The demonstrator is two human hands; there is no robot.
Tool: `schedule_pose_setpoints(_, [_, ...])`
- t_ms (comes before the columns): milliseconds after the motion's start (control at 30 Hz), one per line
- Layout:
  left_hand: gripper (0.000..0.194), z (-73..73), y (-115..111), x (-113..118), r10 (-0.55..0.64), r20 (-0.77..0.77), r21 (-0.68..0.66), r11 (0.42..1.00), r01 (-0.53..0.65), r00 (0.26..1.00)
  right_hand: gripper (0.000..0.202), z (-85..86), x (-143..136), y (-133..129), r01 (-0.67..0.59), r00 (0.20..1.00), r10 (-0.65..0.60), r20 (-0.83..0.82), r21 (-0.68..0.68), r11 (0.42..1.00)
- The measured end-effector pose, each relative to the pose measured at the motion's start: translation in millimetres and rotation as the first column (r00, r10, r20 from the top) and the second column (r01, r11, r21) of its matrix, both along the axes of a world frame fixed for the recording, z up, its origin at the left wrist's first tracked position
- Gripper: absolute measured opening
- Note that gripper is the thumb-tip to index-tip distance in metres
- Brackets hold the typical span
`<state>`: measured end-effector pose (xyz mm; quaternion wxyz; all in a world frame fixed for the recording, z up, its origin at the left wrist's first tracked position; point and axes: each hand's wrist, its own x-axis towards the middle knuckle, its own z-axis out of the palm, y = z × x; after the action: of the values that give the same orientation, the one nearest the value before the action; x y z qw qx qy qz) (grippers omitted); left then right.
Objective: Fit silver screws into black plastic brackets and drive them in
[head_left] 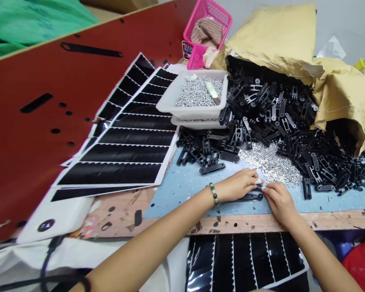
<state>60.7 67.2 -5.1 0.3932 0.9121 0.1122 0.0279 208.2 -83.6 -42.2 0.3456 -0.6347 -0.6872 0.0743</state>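
Observation:
My left hand [239, 184], with a beaded bracelet at the wrist, rests over a long black part [250, 197] on the blue mat [182, 190]. Its fingers are bent together at the part's right end. From the right, my right hand [279, 199] meets it, thumb and fingers pinched close to the same end. White wraps cover some fingertips. Whatever small item lies between the fingertips is hidden. Just behind the hands spreads a heap of silver screws and nuts [273, 162], and beyond it a large pile of black plastic parts [270, 109].
A white tub [173, 95] of screws stands behind on the left, beside sheets of black strips [130, 140]. Yellow paper sacks [273, 34] spill black parts at the back right. A pink basket [197, 20] is at the back. More black strips [243, 259] hang below the table edge [231, 223].

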Motion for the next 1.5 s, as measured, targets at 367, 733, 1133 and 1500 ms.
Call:
schedule_pose_setpoints(367, [0.025, 4.3, 7.6, -3.6, 0.025, -0.046, -0.034, 0.999, -0.027, 0.999, 0.016, 23.1, 36.2, 22.4, 0.239, 0.967, -0.23, -0.112, 0.074, 0.968])
schedule_pose_setpoints(733, [0.021, 5.0, 6.0, -1.5, 0.049, -0.029, 0.032, 0.998, -0.048, 0.998, 0.019, -1.3, 4.6, 8.1, -0.011, 0.996, 0.006, -0.091, -0.047, 0.999])
schedule_pose_setpoints(1133, [0.022, 2.5, 9.8, 0.7, 0.017, -0.075, 0.021, 1.0, -0.015, 0.997, 0.017, -2.4, -0.4, 3.5, 0.02, 0.999, -0.019, 0.035, -0.017, 1.0])
schedule_pose_setpoints(1500, [0.036, 27.2, -0.5, 6.9, 0.16, 0.141, 0.365, 0.909, -0.202, 0.977, 0.029, 39.5, 82.7, 81.2, 0.583, 0.784, -0.578, 0.227, 0.053, 0.811])
